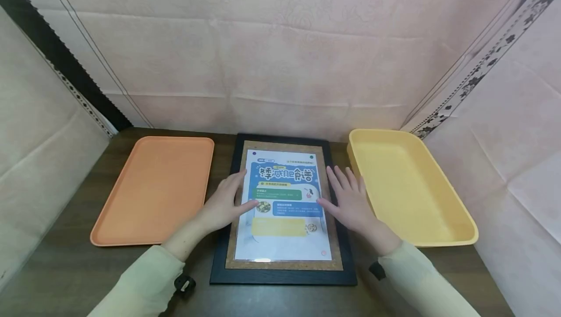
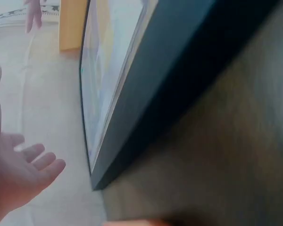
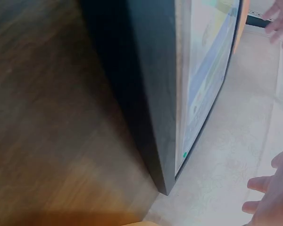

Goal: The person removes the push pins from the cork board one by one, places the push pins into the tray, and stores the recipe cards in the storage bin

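Note:
A dark-edged board point(image 1: 285, 277) with a cork-brown inner border point(image 1: 285, 265) lies in the middle of the table. On it is a blue and white printed sheet point(image 1: 285, 251) with Chinese lettering, coloured boxes and small pictures. My left hand point(image 1: 225, 202) is over the board's left side, thumb stretched toward the sheet. Over the right side is my right hand point(image 1: 348, 202), fingers spread and thumb tip at the sheet's edge. Both hands hold nothing. In the wrist views, the left hand point(image 2: 23, 174) and right hand point(image 3: 273, 193) appear raised above the board's thick dark side.
An orange tray point(image 1: 166, 190) lies left of the board on the dark wooden table point(image 1: 193, 302). To the right stands a deeper yellow tray point(image 1: 407, 190), close beside the board. Pale cloth point(image 1: 271, 64) hangs behind and on both sides of the table.

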The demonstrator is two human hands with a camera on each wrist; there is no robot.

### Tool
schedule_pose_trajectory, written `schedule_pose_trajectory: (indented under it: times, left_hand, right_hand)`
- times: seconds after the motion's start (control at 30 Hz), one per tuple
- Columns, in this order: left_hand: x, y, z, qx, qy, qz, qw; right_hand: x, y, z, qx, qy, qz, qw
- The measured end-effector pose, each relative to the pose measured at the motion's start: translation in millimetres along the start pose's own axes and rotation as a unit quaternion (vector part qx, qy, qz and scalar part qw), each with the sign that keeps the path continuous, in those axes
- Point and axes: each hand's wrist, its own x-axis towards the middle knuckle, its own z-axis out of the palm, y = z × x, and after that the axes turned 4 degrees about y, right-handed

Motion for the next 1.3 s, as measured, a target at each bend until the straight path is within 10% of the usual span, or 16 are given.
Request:
schedule_pose_trajectory:
  times: [0.4, 0.77, 1.3]
  left_hand:
    - [-3.3, -4.9, 31.9, -0.115, -0.010, -0.103, 0.9880]
    - [-11.3, -4.3, 37.0, -0.187, -0.006, -0.115, 0.9756]
    - [-13.2, -6.0, 37.6, -0.183, -0.015, -0.111, 0.9767]
  right_hand:
    - [37.1, -3.2, 3.0, 0.074, 0.013, 0.055, 0.9957]
    - [77.9, -9.7, 13.7, 0.141, -0.009, 0.129, 0.9815]
    - [81.1, 2.1, 28.7, 0.202, -0.040, 0.167, 0.9642]
